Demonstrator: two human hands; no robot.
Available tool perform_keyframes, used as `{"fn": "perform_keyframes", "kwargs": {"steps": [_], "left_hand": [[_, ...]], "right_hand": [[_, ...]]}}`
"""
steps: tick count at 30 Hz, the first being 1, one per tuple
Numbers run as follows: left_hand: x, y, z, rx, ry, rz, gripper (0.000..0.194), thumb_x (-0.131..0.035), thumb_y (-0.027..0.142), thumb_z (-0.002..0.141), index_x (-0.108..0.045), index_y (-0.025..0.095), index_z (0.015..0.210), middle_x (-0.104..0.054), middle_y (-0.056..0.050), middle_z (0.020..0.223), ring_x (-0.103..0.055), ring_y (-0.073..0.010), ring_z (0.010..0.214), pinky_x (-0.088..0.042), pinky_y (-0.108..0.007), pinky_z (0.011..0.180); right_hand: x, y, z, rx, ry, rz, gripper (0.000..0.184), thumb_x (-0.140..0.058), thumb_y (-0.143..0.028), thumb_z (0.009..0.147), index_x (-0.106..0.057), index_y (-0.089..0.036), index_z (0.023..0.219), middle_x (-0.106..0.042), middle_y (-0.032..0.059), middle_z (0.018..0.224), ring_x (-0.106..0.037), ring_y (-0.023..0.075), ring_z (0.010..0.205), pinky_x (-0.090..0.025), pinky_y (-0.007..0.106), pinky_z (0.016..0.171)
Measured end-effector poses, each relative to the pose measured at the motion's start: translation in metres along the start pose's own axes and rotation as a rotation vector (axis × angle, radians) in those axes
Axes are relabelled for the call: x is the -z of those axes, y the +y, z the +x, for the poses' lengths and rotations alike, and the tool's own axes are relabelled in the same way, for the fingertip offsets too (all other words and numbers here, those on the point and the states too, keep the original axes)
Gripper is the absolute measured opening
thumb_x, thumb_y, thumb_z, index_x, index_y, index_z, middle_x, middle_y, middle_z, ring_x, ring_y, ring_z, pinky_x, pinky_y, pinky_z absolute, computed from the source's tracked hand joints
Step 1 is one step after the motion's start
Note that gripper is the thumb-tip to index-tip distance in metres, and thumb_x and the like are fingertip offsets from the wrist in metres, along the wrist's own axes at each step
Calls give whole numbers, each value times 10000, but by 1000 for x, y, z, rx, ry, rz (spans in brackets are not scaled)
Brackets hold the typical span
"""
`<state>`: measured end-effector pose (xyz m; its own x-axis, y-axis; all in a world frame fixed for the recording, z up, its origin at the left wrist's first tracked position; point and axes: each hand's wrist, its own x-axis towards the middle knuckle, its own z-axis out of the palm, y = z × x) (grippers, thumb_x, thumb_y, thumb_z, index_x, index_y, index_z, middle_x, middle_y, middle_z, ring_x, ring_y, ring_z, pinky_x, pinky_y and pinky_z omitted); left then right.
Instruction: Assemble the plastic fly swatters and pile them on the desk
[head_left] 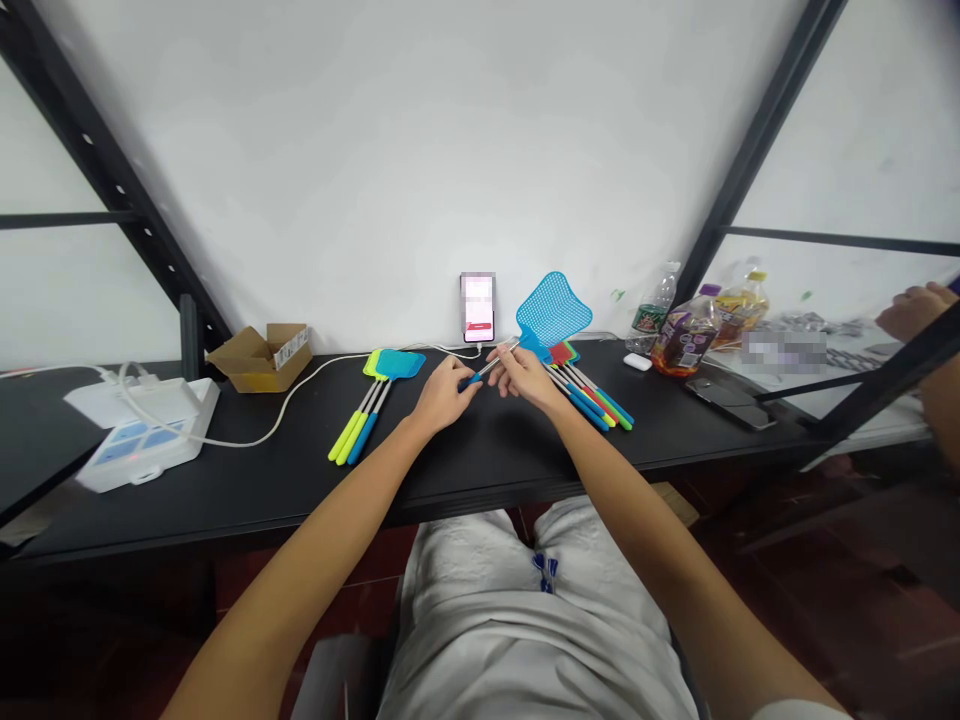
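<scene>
A blue fly swatter (556, 308) is held up over the black desk, tilted, with its perforated head to the upper right. My left hand (444, 392) is closed on its blue handle end. Fingers of my right hand (519, 372) pinch the metal shaft just below the head. To the left lies a small group of fly swatters (367, 415) with yellow-green and blue handles. Another pile of fly swatters (600, 395), with blue, yellow, red and green parts, lies to the right, partly hidden behind my right hand and the held swatter.
A phone (478, 308) leans on the wall, cabled. An open cardboard box (262, 360) and a white case (150, 440) stand left. Bottles (686, 330), a white earbud-like case (637, 362) and a dark phone (729, 403) are right. Another person's hand (916, 312) shows beyond the rack.
</scene>
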<state>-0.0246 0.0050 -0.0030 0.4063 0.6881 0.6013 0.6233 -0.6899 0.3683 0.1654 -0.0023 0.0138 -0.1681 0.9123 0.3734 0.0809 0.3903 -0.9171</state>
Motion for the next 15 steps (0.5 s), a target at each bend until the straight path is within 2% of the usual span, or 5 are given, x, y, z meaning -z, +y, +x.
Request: {"fn": "perform_keyframes", "kwargs": {"steps": [6, 11, 15], "left_hand": [[3, 1, 3, -8, 10, -11, 201, -579, 332, 892, -711, 184, 856, -606, -47, 823, -569, -185, 783, -450, -319, 747], [3, 9, 1, -22, -61, -99, 198, -587, 347, 878, -692, 179, 890, -641, -17, 745, -529, -142, 658, -408, -270, 644], [3, 16, -2, -19, -98, -129, 242, -580, 385, 879, -692, 176, 831, -585, 18, 624, -475, -112, 568, -350, -246, 570]], "right_hand": [[2, 5, 2, 32, 59, -31, 535, -485, -698, 877, -591, -175, 916, -621, -11, 581, -507, 87, 363, -312, 207, 343], [3, 9, 4, 42, 47, -98, 544, -452, -705, 890, -563, -186, 768, -620, 4, 576, -513, 85, 377, -325, 205, 356], [4, 10, 2, 33, 27, -167, 576, -437, -707, 897, -538, -185, 675, -597, 6, 529, -515, 86, 382, -344, 200, 374]]}}
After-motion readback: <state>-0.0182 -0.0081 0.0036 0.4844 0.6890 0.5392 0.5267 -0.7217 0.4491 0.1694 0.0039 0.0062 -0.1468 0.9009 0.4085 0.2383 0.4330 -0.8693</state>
